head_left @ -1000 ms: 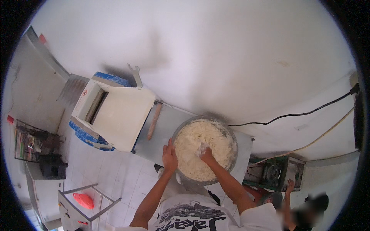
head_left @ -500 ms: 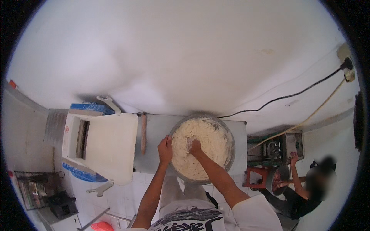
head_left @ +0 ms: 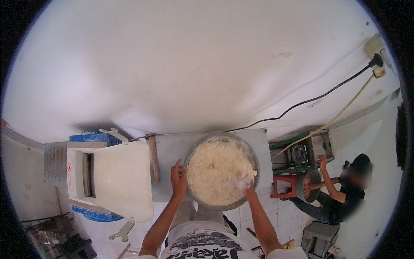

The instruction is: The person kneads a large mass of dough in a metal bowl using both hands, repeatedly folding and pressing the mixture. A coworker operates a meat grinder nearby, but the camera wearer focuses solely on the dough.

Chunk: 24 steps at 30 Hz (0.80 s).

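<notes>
A white sheet-metal machine (head_left: 110,177) with a slot in its top is standing at the far left, over a blue base (head_left: 92,139), and a wrench (head_left: 122,232) is lying on the tiled floor below it. Just to its right a wooden rolling pin (head_left: 154,159) is lying on the grey metal table (head_left: 170,149). The left hand (head_left: 178,179) is gripping the near-left rim of the wide metal bowl (head_left: 254,152), fingers curled over the edge. The bowl is sitting on the table and is filled with crumbly white dough (head_left: 217,170). The right hand (head_left: 246,184) is pressing into the dough at the bowl's near-right side; its fingers are sunk in the mass, so I cannot tell whether they are spread or closed. Farther right, another person (head_left: 345,194) is crouching by a red stool (head_left: 282,186) and a small machine (head_left: 302,151), with cables (head_left: 319,96) running up the white wall.
</notes>
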Each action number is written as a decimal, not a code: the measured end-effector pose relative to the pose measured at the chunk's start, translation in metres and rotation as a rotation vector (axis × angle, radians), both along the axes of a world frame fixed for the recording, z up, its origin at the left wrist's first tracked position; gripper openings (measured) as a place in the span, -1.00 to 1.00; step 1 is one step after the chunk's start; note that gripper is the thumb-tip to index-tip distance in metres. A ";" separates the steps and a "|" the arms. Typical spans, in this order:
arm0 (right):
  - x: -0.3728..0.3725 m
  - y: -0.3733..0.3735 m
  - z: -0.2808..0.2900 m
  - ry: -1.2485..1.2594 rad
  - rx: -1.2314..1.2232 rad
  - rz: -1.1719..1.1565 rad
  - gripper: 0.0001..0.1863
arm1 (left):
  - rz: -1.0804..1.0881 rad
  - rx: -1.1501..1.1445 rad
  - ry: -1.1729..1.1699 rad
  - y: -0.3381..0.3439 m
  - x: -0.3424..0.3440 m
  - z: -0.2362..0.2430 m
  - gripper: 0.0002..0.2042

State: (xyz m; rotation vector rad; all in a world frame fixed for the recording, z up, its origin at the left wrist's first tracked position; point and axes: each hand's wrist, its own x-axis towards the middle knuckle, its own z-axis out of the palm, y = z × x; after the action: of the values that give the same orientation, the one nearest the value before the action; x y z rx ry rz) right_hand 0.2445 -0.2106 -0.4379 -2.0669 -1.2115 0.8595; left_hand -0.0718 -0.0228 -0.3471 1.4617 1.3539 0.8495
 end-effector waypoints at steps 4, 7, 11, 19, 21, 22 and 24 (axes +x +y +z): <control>0.061 0.107 -0.043 -0.048 -0.068 -0.074 -0.52 | -0.076 0.161 0.248 0.018 0.018 -0.017 -0.58; 0.057 0.148 -0.070 -0.112 -0.190 0.017 -0.50 | -0.069 0.156 0.248 0.013 0.022 -0.016 -0.57; -0.019 0.123 -0.086 -0.302 -0.270 0.242 -0.48 | -0.088 0.171 0.208 0.022 0.013 -0.024 -0.56; -0.050 -0.036 -0.028 -0.433 -0.080 0.532 -0.29 | -0.058 0.165 0.213 0.014 0.015 -0.018 -0.54; -0.038 -0.035 -0.033 -0.115 0.045 0.313 -0.29 | -0.068 0.160 0.210 0.014 0.016 -0.021 -0.53; -0.030 -0.024 -0.041 0.095 0.089 0.147 -0.32 | -0.073 0.151 0.181 0.016 0.019 -0.020 -0.53; -0.009 -0.002 -0.053 0.513 0.180 -0.193 -0.37 | -0.081 0.159 0.162 0.016 0.029 -0.021 -0.53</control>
State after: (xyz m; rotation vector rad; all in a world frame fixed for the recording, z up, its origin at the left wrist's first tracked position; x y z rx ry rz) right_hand 0.2356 -0.2128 -0.4911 -1.6463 -0.7666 1.0596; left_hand -0.0423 -0.0069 -0.3679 1.7291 1.3600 0.8160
